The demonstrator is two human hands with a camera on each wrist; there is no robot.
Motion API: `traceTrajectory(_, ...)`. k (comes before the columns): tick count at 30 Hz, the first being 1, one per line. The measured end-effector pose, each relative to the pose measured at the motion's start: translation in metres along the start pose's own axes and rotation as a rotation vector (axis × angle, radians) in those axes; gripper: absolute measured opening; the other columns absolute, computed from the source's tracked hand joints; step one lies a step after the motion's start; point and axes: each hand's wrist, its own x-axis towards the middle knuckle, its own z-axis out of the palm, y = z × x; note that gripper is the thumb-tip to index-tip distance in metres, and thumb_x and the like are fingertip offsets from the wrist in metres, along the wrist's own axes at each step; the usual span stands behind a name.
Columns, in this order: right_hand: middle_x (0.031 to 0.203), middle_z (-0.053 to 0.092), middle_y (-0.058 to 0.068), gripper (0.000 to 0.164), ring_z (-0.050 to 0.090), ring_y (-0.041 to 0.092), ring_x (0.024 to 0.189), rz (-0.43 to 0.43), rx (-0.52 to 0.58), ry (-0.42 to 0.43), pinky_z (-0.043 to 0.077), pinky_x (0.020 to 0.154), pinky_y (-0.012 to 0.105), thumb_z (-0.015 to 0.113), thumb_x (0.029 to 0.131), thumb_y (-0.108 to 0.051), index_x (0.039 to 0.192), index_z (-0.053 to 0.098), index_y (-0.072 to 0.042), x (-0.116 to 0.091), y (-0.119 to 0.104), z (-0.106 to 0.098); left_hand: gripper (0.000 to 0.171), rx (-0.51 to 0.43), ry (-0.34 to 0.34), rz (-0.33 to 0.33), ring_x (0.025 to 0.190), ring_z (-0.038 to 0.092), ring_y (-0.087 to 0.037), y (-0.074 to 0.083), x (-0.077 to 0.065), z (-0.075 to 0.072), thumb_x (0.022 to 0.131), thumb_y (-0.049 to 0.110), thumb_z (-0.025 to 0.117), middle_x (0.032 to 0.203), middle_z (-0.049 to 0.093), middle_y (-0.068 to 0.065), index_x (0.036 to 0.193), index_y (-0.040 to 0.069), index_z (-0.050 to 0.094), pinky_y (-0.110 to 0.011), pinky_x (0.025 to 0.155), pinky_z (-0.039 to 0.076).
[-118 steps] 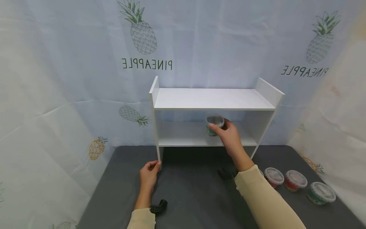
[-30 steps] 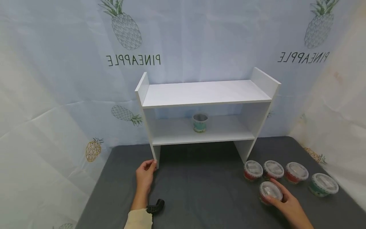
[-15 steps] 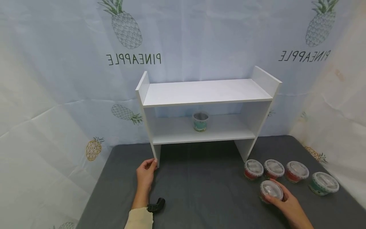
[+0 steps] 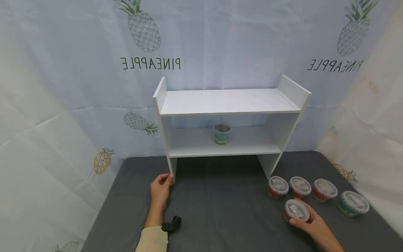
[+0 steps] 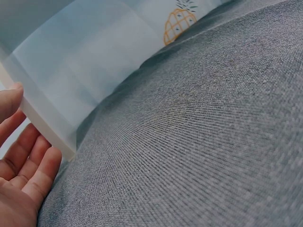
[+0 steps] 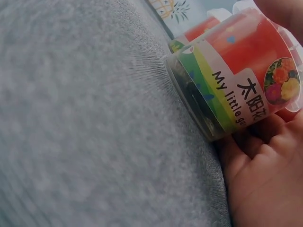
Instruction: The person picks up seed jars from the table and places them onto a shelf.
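A white two-tier shelf (image 4: 220, 151) stands on the dark cloth. My left hand (image 4: 160, 191) pinches the front edge of its left leg; the left wrist view shows the thumb and fingers around the panel edge (image 5: 47, 130). On the middle board, a green-labelled plastic cup (image 4: 221, 134) stands upright, left of centre. At the lower right, my right hand (image 4: 318, 225) grips a red-labelled lidded plastic cup (image 4: 297, 210), thumb in front and fingers behind. The right wrist view shows this cup's label with flowers and the words "My little" (image 6: 236, 75), its base at the cloth.
Behind the held cup stand three red-labelled lidded cups (image 4: 300, 186) in a row, close to the shelf's right leg. Another green-labelled cup (image 4: 353, 203) is at the far right. A pineapple-print curtain (image 4: 201, 42) hangs around the table (image 4: 220, 217).
Since the earliest frame, the green-labelled cup has been let go on the middle board and my right hand has moved down right to the red-labelled cup. My left hand keeps its hold.
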Motion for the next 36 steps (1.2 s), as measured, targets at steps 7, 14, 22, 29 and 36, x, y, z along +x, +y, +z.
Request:
traceTrajectory(7, 0.138, 0.049, 0.013, 0.087, 0.055, -0.005, 0.097, 0.006, -0.013, 0.014, 0.051, 0.082, 0.027, 0.070, 0.092, -0.034, 0.154, 0.016, -0.004, 0.000, 0.000, 0.002, 0.032, 0.005, -0.020, 0.002, 0.078, 0.064, -0.012, 0.002, -0.002, -0.003, 0.090, 0.028, 0.074, 0.093, 0.070, -0.004, 0.105, -0.001, 0.070, -0.022, 0.071, 0.054)
traceTrajectory(14, 0.123, 0.055, -0.004, 0.081, 0.055, -0.003, 0.095, 0.011, -0.003, 0.048, 0.050, 0.081, 0.026, 0.070, 0.092, -0.035, 0.151, 0.023, -0.007, 0.001, -0.007, 0.003, 0.033, 0.006, -0.018, -0.011, 0.078, 0.064, -0.011, 0.005, -0.002, -0.007, 0.090, 0.030, 0.074, 0.095, 0.070, -0.006, 0.106, 0.001, 0.070, -0.021, 0.071, 0.053)
traceTrajectory(22, 0.111, 0.058, -0.013, 0.069, 0.050, -0.010, 0.090, -0.133, -0.061, 0.207, 0.045, 0.075, 0.016, 0.064, 0.096, -0.034, 0.147, 0.032, -0.001, -0.009, -0.034, 0.007, 0.031, 0.025, -0.026, -0.007, 0.078, 0.064, -0.010, 0.003, -0.005, -0.006, 0.090, 0.029, 0.074, 0.097, 0.071, -0.008, 0.105, 0.002, 0.071, -0.021, 0.071, 0.053)
traceTrajectory(29, 0.111, 0.053, -0.020, 0.056, 0.054, -0.006, 0.094, -0.515, -0.036, 0.242, 0.049, 0.073, 0.018, 0.063, 0.097, -0.021, 0.146, 0.039, -0.009, -0.002, -0.134, 0.018, 0.031, 0.006, -0.028, 0.006, 0.078, 0.063, -0.011, 0.005, -0.003, -0.005, 0.090, 0.029, 0.074, 0.096, 0.070, -0.008, 0.105, 0.002, 0.071, -0.022, 0.071, 0.053)
traceTrajectory(36, 0.140, 0.045, 0.013, 0.077, 0.050, 0.014, 0.116, -0.536, -0.037, 0.226, 0.046, 0.088, 0.030, 0.065, 0.094, -0.043, 0.153, 0.029, -0.009, 0.036, -0.216, 0.023, 0.034, 0.011, -0.018, -0.005, 0.076, 0.063, -0.009, 0.000, -0.007, -0.006, 0.089, 0.031, 0.075, 0.092, 0.071, -0.006, 0.104, 0.001, 0.071, -0.021, 0.070, 0.053)
